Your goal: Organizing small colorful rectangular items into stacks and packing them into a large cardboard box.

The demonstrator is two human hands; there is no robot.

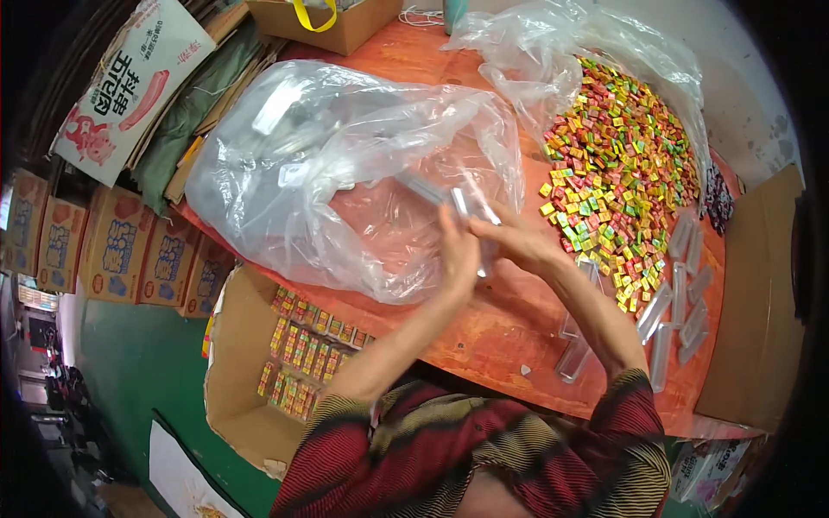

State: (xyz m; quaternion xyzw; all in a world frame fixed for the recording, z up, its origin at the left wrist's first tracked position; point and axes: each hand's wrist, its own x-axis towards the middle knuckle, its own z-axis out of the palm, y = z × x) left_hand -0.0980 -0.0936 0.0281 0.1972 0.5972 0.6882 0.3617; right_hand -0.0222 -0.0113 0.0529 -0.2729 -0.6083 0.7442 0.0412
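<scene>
Over the front of a large clear plastic bag (259, 198), my two hands are close together. My left hand (459, 249) is closed on a long clear plastic box (421, 186). Closed as well, my right hand (522, 242) grips another narrow clear box (461, 204), its thumb side turned toward the left hand. Motion and glare blur the boxes, and their lower parts are partly hidden by the fingers. More clear boxes show dimly through the bag's film.
A heap of small colourful wrapped pieces (617, 173) spreads at the right on the red table (484, 345). Several clear boxes (680, 293) lie beside it. An open carton (237, 380) with filled rows stands below the table's left edge. Cardboard (751, 293) rises at the right.
</scene>
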